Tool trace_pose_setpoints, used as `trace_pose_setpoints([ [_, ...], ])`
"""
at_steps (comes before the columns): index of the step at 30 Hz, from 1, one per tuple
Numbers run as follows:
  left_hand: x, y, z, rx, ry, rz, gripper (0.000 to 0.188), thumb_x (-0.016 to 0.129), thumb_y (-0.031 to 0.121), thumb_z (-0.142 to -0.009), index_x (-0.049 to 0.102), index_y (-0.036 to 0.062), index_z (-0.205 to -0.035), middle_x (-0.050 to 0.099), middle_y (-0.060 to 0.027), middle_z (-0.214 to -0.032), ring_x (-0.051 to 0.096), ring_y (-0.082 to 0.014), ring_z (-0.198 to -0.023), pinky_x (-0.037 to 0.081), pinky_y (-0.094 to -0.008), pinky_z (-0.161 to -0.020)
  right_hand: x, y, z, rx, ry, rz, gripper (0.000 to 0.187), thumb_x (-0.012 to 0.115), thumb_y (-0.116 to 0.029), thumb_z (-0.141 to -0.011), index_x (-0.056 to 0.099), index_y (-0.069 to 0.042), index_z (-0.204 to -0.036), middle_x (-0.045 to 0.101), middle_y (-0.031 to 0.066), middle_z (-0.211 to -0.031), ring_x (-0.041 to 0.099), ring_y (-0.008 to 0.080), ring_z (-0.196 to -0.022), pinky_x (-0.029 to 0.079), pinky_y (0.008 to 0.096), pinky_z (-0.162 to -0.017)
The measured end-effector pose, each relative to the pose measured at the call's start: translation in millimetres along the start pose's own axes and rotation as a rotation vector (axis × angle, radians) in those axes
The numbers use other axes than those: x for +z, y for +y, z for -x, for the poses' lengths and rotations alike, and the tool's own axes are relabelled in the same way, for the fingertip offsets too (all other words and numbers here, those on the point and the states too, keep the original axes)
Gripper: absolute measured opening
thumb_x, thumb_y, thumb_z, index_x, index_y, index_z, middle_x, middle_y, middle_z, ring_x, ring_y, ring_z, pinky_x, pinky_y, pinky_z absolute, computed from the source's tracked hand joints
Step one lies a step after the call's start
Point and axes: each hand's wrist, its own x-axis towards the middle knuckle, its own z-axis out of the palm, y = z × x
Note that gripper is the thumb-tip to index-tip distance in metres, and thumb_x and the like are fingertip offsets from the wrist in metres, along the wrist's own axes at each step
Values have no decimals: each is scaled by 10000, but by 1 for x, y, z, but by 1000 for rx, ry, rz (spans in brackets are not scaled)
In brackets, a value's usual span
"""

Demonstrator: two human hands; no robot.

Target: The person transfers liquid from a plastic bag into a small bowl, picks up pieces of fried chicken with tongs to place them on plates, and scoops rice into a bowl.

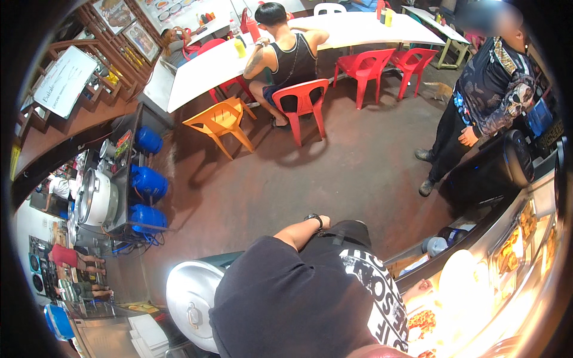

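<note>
My left forearm, in a short black sleeve with a dark watch at the wrist, bends across in front of my torso. My left hand (pixel 324 222) is at the edge of my dark trousers (pixel 351 229); its fingers are mostly hidden. On the other side, my right hand (pixel 419 287) is at the edge of the brightly lit food counter, close to a heap of browned food (pixel 422 322). Glare washes out its fingers, and no held object can be made out. A large silver pot lid (pixel 192 301) lies beside my left sleeve.
Blue gas cylinders (pixel 148 183) stand under a metal rack with a large white cooker (pixel 99 198) at left. Red chairs (pixel 301 101), an orange chair (pixel 221 122) and long white tables (pixel 200 74) are ahead. A person (pixel 486 89) stands at right near a black speaker (pixel 489 170).
</note>
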Motion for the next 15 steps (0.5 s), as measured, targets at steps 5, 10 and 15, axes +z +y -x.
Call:
trace_pose_setpoints([
  [5, -7, -6, 1, 59, -42, -5, 309, 596, 309, -799, 738, 99, -975, 710, -157, -1002, 679, -303, -939, 517, -432, -828, 13, -5, -8, -29, -47, -6, 168, 630, -43, -857, 563, -17, -1009, 586, 139, -958, 605, 255, -860, 495, 351, -767],
  [10, 9, -25, 3, -16, 98, 136, 312, 604, 228, -753, 726, 78, -997, 716, -160, -959, 686, -316, -885, 528, -446, -780, 71, -42, -20, -184, -233, 76, 160, 629, -41, -851, 569, -19, -998, 593, 142, -947, 608, 266, -859, 496, 359, -766],
  [15, -3, -35, 43, -164, 251, 441, 263, 568, 139, -730, 730, 63, -923, 718, -158, -888, 693, -284, -805, 539, -414, -694, 95, -60, -29, -256, -295, 110, 153, 628, -40, -846, 574, -21, -989, 599, 143, -939, 611, 275, -858, 498, 366, -765],
])
